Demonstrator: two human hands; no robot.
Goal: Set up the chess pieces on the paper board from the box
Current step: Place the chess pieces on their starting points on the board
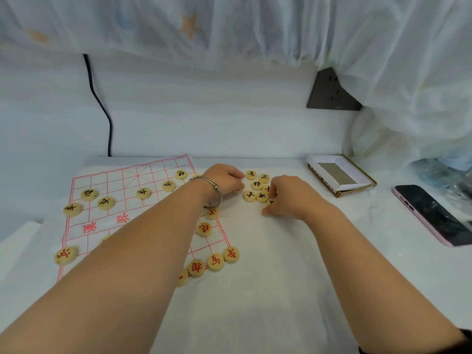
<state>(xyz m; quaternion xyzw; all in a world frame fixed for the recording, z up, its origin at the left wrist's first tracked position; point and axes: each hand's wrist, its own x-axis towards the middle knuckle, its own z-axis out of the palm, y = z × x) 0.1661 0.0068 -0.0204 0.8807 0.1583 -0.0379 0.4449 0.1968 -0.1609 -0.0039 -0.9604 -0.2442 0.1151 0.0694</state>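
Note:
The paper board (pixel 122 221) with red grid lines lies on the left of the white table. Round wooden pieces stand on it: black-lettered ones along the far side (pixel 143 193) and red-lettered ones near the front right corner (pixel 215 261). A loose cluster of black-lettered pieces (pixel 256 185) sits on the table right of the board. My left hand (pixel 224 181), with a metal bangle on the wrist, reaches into the cluster's left side, fingers curled on a piece. My right hand (pixel 288 198) pinches a piece at the cluster's right edge. The open cardboard box (pixel 339 175) stands at the back right.
A phone in a pink case (pixel 434 215) lies at the right table edge. A black cable (pixel 102 106) hangs down the wall behind the board. A dark wall socket (pixel 332 93) and draped white fabric (pixel 408 72) are at the back right.

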